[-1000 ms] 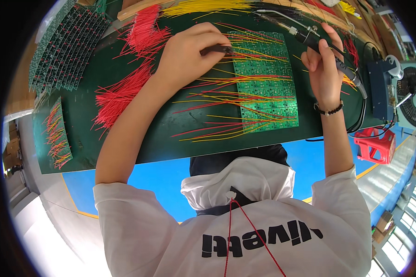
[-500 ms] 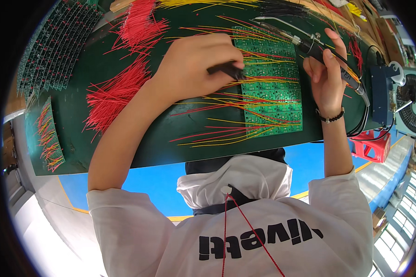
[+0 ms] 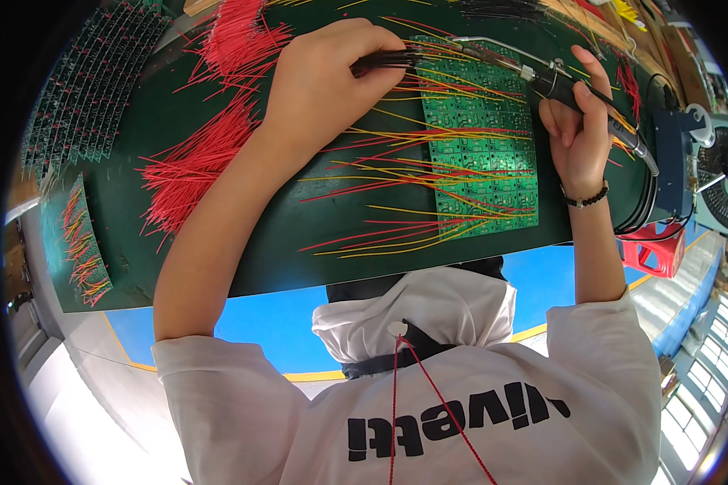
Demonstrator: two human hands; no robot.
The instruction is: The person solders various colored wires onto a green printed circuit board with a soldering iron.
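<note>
My left hand (image 3: 319, 85) is closed on a bunch of thin black wires (image 3: 388, 60), whose ends point right over the far part of a green circuit board panel (image 3: 489, 182). Red and yellow wires (image 3: 388, 168) stick out leftward from the panel in rows. In my right hand (image 3: 581, 145) a soldering iron (image 3: 553, 84) with a black handle is gripped, its slim metal tube (image 3: 505, 45) reaching left over the panel's far end. The iron's tip lies close to the black wire ends; whether they touch I cannot tell.
Piles of red wires (image 3: 194, 174) lie left of my left arm. Stacked circuit boards (image 3: 93, 81) and a wired board strip (image 3: 85, 242) sit farther left. Black wires (image 3: 505, 10) lie at the back. A blue box (image 3: 675, 153), cables and a fan (image 3: 724, 174) are at the right.
My left hand has moved away from me and slightly left with the black wires, toward the iron's tip. The right hand and iron have shifted slightly right and nearer to me.
</note>
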